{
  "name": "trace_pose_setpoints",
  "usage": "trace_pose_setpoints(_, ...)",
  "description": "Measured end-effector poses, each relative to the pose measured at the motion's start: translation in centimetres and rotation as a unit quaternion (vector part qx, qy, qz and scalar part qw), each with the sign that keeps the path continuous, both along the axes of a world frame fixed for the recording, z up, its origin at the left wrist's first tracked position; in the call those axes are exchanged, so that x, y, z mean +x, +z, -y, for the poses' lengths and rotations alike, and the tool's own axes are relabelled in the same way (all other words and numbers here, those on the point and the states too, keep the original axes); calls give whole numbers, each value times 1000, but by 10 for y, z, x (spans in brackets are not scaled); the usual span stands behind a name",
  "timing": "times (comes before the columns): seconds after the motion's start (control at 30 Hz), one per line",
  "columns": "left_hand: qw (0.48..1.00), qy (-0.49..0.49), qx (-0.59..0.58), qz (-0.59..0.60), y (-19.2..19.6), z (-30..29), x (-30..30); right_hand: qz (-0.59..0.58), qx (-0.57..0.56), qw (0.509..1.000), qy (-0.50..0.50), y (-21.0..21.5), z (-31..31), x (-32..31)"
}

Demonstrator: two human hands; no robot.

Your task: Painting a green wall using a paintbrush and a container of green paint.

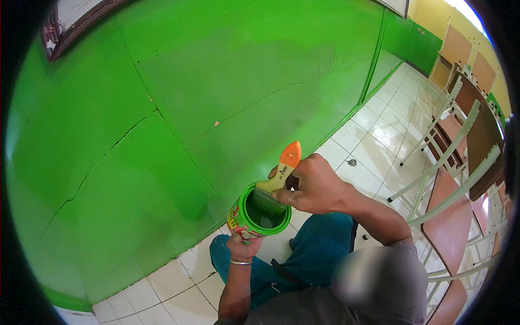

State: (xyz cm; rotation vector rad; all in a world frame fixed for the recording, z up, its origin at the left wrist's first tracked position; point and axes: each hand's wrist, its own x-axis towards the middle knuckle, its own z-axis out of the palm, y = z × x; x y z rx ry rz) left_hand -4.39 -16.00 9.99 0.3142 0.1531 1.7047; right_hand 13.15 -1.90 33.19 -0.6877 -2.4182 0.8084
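The left hand (245, 248) grasps the near side of the paint can (239, 218). The right hand (315, 187) grips the paintbrush (279, 176), bristles inside the can; the green wall (162, 135) stands beyond the can.

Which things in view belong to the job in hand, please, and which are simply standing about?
In use:
brush, in the right hand, bristles inside the can's mouth
paint can, in the left hand
green wall, probably

Just about:
chairs, at the right
brown-framed panel, upper left
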Motion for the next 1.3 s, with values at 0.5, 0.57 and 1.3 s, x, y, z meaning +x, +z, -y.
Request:
trace_pose_setpoints(0.5, 997, 67, -27, -36, -18, -22, 5, -278, -246, 926, -73, -18, -45, 24)
trace_pose_setpoints(0.57, 996, 65, -29, -49, -13, -32, 7, -239, -348, 901, -101, -40, -63, 37)
trace_pose_setpoints(1.3, 994, 49, 25, -93, 64, -98, 17, -666, -309, 674, -87, -142, -313, 17)
